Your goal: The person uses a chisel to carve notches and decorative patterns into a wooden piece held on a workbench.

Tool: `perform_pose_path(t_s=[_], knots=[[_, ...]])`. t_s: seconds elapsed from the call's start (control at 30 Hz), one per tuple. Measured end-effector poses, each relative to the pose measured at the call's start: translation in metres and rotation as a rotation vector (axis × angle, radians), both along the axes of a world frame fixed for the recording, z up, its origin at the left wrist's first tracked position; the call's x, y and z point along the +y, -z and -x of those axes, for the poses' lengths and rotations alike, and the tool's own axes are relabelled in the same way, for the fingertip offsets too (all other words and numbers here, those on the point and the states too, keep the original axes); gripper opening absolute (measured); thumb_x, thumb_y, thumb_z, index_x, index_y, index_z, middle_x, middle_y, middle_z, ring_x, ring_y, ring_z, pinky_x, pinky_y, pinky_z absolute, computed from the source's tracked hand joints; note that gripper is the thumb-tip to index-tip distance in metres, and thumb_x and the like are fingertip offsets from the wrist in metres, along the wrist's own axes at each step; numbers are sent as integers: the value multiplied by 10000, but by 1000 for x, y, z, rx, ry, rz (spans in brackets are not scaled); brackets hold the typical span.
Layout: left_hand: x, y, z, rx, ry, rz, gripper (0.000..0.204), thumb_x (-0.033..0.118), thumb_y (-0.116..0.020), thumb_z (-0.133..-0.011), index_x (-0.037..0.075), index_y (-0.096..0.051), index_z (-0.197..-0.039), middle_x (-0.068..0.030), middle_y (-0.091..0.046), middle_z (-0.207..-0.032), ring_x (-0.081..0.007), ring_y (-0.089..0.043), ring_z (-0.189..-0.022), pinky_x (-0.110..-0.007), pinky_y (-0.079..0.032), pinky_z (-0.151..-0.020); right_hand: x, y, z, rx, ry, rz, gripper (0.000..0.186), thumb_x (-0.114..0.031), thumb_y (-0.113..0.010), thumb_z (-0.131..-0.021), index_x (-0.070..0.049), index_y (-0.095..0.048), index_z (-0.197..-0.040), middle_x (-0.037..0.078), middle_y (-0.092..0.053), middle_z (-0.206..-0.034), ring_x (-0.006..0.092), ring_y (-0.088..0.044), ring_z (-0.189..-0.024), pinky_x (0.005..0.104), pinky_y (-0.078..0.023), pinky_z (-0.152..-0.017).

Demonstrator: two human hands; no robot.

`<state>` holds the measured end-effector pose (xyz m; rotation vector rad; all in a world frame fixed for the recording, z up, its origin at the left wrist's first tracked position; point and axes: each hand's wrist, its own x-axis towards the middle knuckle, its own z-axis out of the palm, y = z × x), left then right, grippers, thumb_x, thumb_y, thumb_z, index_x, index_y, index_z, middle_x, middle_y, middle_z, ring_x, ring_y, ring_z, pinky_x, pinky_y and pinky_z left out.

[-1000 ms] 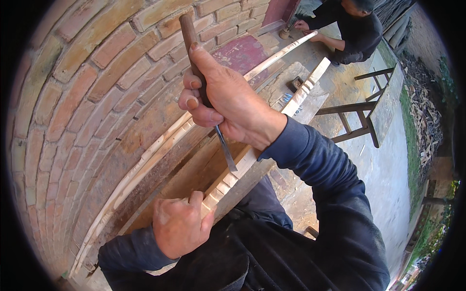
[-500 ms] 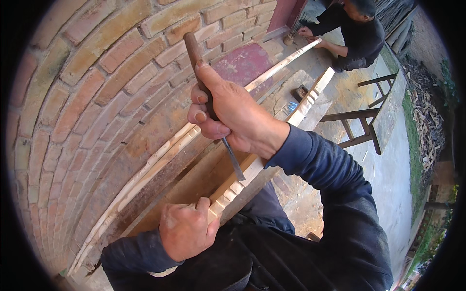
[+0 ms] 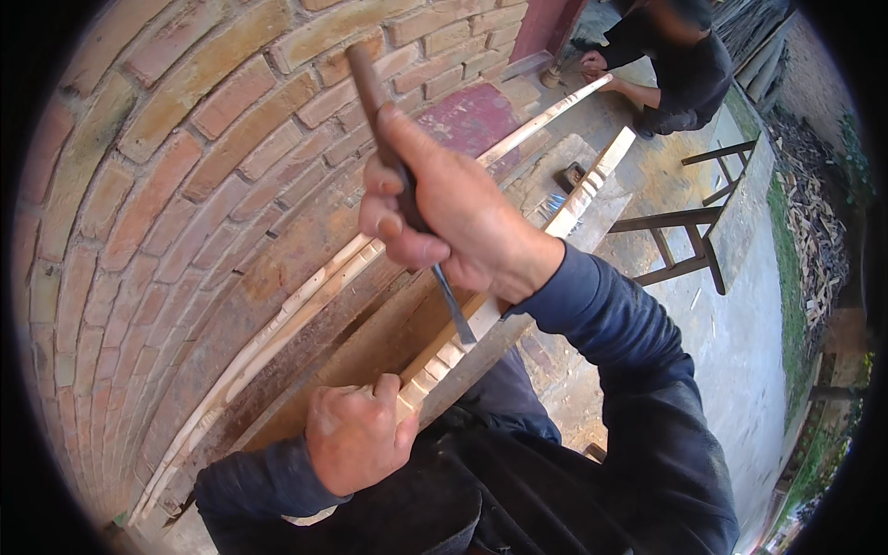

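My right hand is closed around the wooden handle of a chisel. The chisel's blade slants down, its edge at the top face of a pale squared wooden bar. Several notches are cut across the bar, between the blade and my left hand and again toward its far end. My left hand grips the bar's near end, fingers wrapped over it. Long thin pale wooden rods lie beside the bar, toward the wall.
A curved-looking brick wall rises on the left. Ahead, a crouching co-worker has both hands near the far end of a rod. A small dark box sits by the bar's far part. A dark-legged bench stands at right, beyond it a woodpile.
My right hand and the chisel have shifted slightly right, the blade edge moving a little farther along the bar. My left hand stays in place. The co-worker's hands have moved slightly.
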<state>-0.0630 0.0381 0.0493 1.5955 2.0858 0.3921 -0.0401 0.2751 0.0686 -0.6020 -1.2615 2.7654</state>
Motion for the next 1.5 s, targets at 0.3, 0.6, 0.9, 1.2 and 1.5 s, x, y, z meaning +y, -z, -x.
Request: perform_pose_path(t_s=[0.3, 0.6, 0.9, 1.2, 1.5], knots=[[-1, 1, 2, -9, 13, -21, 286, 252, -746, -859, 10, -614, -937, -171, -619, -594, -382, -656, -566, -476, -493, -558, -18, 1, 2, 106, 163, 12, 547, -605, -310, -1103, -120, -413, -875, 87, -567, -706, 55, -295, -373, 207, -255, -383], [-1, 0, 2, 26, 21, 4, 275, 257, -754, -847, 31, -608, -905, -157, -643, -609, -350, -679, -567, -460, -516, -571, -16, 9, -2, 89, 227, 2, 521, -579, -326, -1112, -114, -419, -896, 107, -570, -704, 63, -302, -371, 220, -242, -376], [0, -1, 3, 43, 25, 9, 278, 258, -767, -834, 38, -605, -891, -151, -657, -620, -337, -691, -567, -458, -528, -575, -16, 13, 0, 103, 244, -37, 502, -560, -348, -1115, -112, -433, -904, 112, -576, -716, 71, -312, -375, 222, -242, -375], [1, -1, 6, 15, 17, 21, 276, 256, -762, -833, 38, -604, -891, -156, -648, -600, -344, -689, -558, -468, -526, -570, -17, 16, 0, 141, 231, -60, 511, -564, -342, -1115, -108, -434, -904, 116, -577, -718, 74, -312, -379, 219, -242, -382], [1, 0, 9, 8, 18, -7, 286, 273, -739, -861, 19, -624, -924, -158, -612, -572, -369, -654, -540, -472, -500, -564, -18, 14, 2, 131, 290, -36, 536, -577, -349, -1109, -98, -446, -890, 107, -590, -711, 72, -304, -374, 215, -239, -379]])
